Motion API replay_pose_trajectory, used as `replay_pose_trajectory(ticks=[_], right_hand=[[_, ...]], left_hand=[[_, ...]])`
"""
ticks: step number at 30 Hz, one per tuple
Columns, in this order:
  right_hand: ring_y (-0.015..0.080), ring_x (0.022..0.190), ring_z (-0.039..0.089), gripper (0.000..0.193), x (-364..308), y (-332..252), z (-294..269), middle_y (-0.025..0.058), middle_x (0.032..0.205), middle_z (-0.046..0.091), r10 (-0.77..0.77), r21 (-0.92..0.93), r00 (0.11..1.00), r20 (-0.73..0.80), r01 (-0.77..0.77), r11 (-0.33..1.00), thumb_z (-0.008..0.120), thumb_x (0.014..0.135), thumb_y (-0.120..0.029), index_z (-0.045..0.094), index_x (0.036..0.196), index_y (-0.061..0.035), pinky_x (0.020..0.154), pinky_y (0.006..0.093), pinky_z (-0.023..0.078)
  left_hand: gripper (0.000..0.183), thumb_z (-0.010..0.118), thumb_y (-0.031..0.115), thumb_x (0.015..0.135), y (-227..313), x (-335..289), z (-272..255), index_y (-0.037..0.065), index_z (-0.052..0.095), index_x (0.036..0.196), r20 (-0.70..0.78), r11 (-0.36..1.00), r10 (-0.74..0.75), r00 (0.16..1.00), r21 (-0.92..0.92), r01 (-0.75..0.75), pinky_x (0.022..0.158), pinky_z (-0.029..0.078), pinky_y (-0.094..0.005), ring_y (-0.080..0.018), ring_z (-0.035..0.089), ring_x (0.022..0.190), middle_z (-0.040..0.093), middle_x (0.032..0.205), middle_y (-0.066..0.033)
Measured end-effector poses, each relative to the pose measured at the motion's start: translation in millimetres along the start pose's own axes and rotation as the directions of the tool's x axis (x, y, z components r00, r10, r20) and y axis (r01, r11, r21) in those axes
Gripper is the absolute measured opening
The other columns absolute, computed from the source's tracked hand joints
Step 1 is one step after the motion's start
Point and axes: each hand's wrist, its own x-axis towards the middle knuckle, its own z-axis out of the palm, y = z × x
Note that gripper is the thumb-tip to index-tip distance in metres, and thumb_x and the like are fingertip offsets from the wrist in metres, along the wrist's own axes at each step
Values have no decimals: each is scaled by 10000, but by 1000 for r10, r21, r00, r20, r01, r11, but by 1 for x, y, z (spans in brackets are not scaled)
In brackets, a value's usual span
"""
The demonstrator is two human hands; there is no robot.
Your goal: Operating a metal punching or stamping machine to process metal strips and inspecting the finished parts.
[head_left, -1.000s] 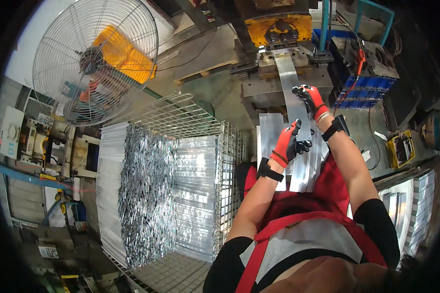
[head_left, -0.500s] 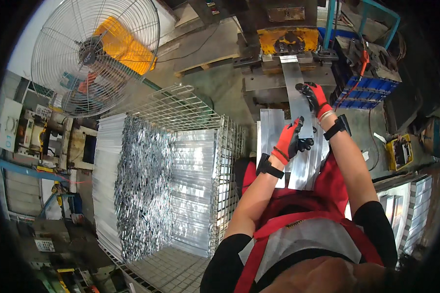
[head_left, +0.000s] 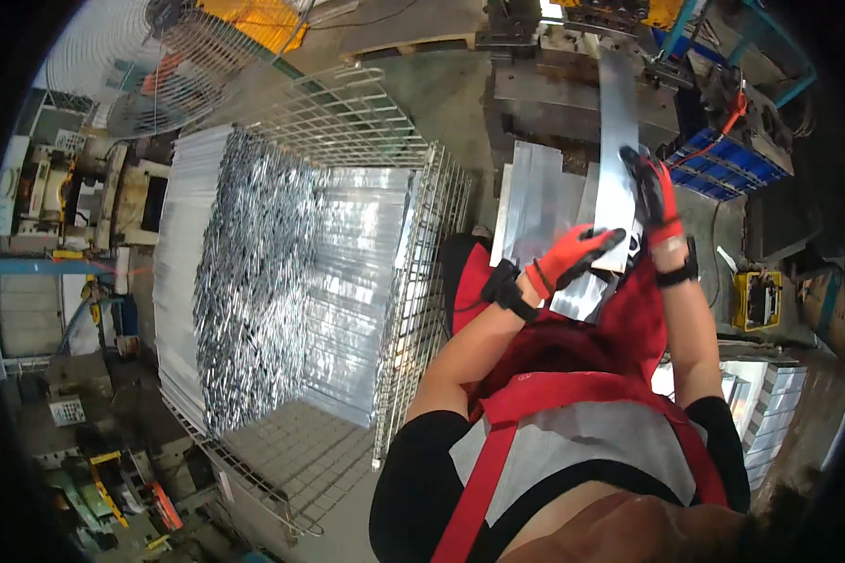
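A long flat metal strip (head_left: 617, 122) slants from my lap toward the machine at the far side, its surface bright and bare. Its near end lies in my left hand (head_left: 577, 255), in a red and black glove, closed with the thumb on top. Farther up, along the right edge, my right hand (head_left: 655, 192), gloved alike, grips the strip with the thumb over its face. Beneath and to the left, more metal strips (head_left: 537, 192) lie in a loose stack before me. The strip covers part of that stack.
A wire mesh basket (head_left: 427, 235) at left holds a dense pile of metal strips (head_left: 253, 272). Beyond it stands a wire-caged fan (head_left: 127, 70). The dark machine bed (head_left: 549, 98) lies ahead, with a blue crate (head_left: 732, 169) and yellow box (head_left: 757, 300) to the right.
The whole view has shifted, with the basket and machine higher in it. Both hands and the strip have moved right. My right hand has turned more upright along the strip's edge.
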Motion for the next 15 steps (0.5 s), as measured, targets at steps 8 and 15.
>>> replay_pose_trajectory(ticks=[8, 15], right_hand=[[222, 1159, 518, 482, -112, 70, -46, 136, 1241, 542, 361, 194, 932, 35, -361, 912, 454, 966, -300, 415, 1321, 23, 1028, 365, 383], [203, 958, 603, 458, -119, 7, -1, 126, 1051, 621, 303, -177, 952, 52, -289, 941, 501, 946, -324, 496, 1250, 19, 891, 348, 479]], left_hand=[[403, 543, 137, 906, -97, -35, -17, 10, 458, 1280, 329, 889, 20, 944, -437, 134, 855, 457, -247, -106, 558, 986, 560, 1194, -66], [729, 699, 600, 670, -28, -65, 4, -32, 518, 985, -427, 549, 92, 900, 775, 312, 761, 479, -414, -362, 614, 889, 628, 928, -214]])
